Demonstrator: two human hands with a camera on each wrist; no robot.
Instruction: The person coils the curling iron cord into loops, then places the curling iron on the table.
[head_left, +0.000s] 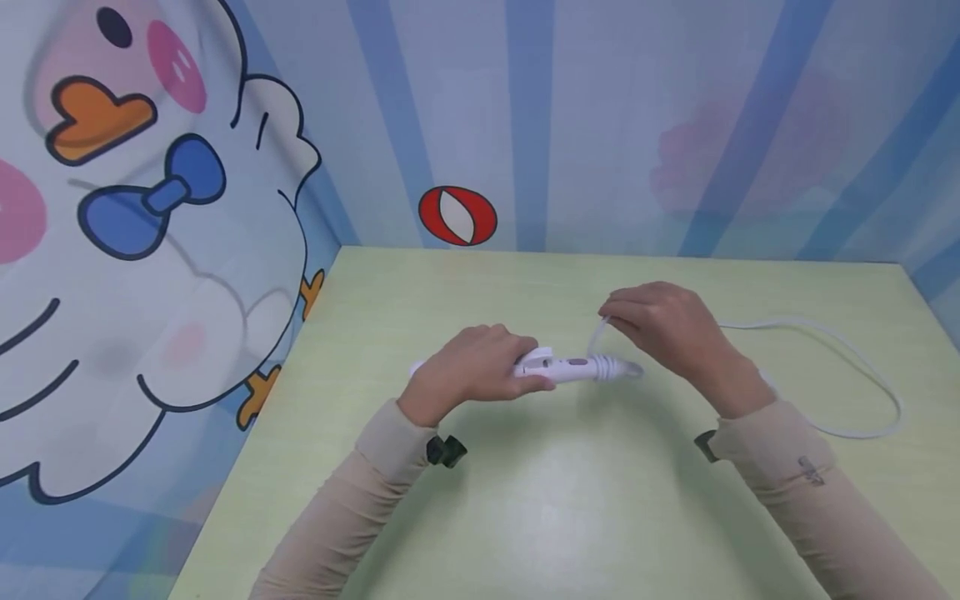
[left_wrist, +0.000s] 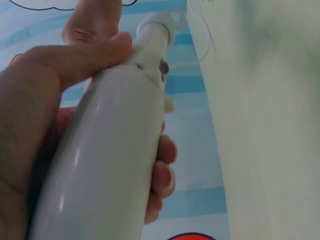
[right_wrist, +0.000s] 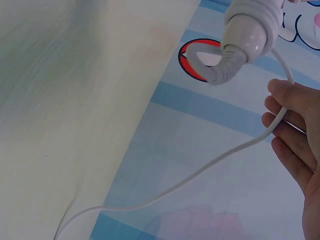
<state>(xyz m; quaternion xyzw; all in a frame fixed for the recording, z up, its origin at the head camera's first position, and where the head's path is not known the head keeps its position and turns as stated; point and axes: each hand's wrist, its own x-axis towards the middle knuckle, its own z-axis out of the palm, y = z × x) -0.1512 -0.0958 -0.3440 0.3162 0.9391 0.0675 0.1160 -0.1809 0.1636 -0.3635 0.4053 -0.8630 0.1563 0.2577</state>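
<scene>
My left hand [head_left: 480, 362] grips a white curling iron [head_left: 570, 370] by its body, holding it nearly level over the table. Its thick, glossy barrel [left_wrist: 110, 145] fills much of the left wrist view, the thumb on top and fingers curled round underneath. At the handle's end, turns of white cord [right_wrist: 220, 158] circle the grip, and a ribbed sleeve [right_wrist: 227, 67] bends back on itself. Just past that end, my right hand [head_left: 667, 325] pinches the cord between thumb and fingers. From there it droops down to the tabletop.
The rest of the cord lies in a wide loop on the right of the pale green table [head_left: 540, 500]. Behind stands a blue striped wall [head_left: 600, 125] with a red ball drawn on it. A large cartoon bird [head_left: 225, 250] covers the left wall.
</scene>
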